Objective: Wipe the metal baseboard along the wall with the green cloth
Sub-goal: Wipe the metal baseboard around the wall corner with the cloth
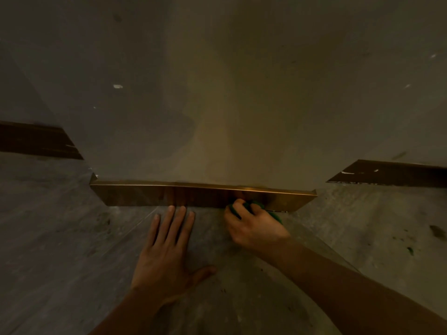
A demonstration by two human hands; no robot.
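Hands in view: two, both bare. Left hand (pixel 167 247) lies flat and open on the grey floor (pixel 60 238), palm down, fingers spread and pointing far toward the wall, holding nothing; its fingertips stop just short of the baseboard. Right hand (pixel 254 226), to the right and slightly farther, is curled closed around one green cloth (pixel 275 215), which is bunched and mostly hidden under the fingers. The cloth presses against the lower face of the metal baseboard (pixel 145 195), right of its middle. One brass-coloured baseboard section faces the camera at the foot of the grey wall (pixel 217 93), its long axis running left to right, both ends angled. Two darker strips, one far left (pixel 36 140) and one far right (pixel 391 174), sit farther back.
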